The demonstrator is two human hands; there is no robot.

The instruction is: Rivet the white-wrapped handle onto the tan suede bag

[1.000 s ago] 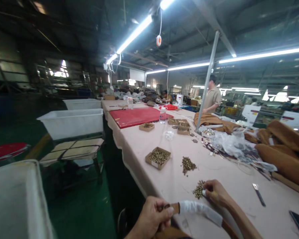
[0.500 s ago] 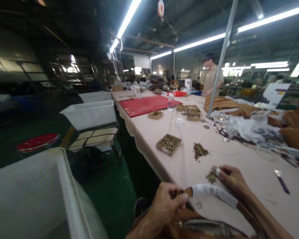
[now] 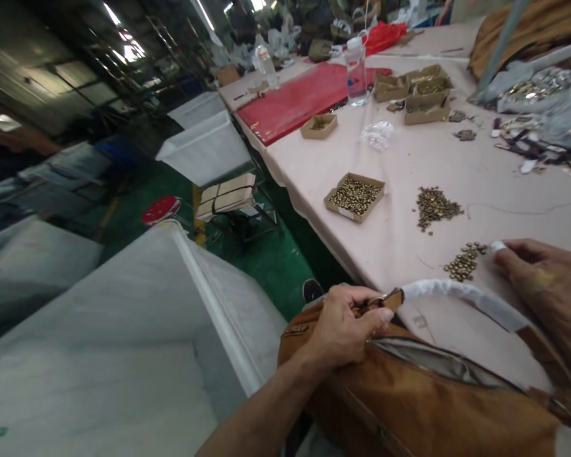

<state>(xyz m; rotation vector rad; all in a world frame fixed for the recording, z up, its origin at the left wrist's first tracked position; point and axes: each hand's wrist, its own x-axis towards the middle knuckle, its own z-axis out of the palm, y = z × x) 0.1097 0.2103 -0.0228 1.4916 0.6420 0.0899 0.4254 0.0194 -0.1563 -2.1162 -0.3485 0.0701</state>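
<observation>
A brown handbag [image 3: 438, 406] lies at the table's near edge, its zipped top partly open on a grey lining. My left hand [image 3: 347, 324] is closed on the bag's handle [image 3: 471, 295] at its brown end tab beside a metal ring. White wrapping covers the middle of that handle, which arches over the table. Beside a small pile of brass-coloured rivets [image 3: 462, 261], my right hand [image 3: 537, 263] has thumb and fingers drawn together, with white tape on one fingertip. Whatever they may hold is hidden.
A larger rivet pile [image 3: 435, 206] and a cardboard box of rivets [image 3: 354, 197] sit farther up the table [image 3: 314, 184]. Beyond are a clear bottle [image 3: 356, 73], small boxes [image 3: 426, 95] and a red sheet [image 3: 295, 101]. A large white bin [image 3: 209, 298] stands at left.
The view has tilted down and turned, showing more of the handbag and bin. My left hand still grips the handle end. My right hand now sits slightly apart from the small rivet pile.
</observation>
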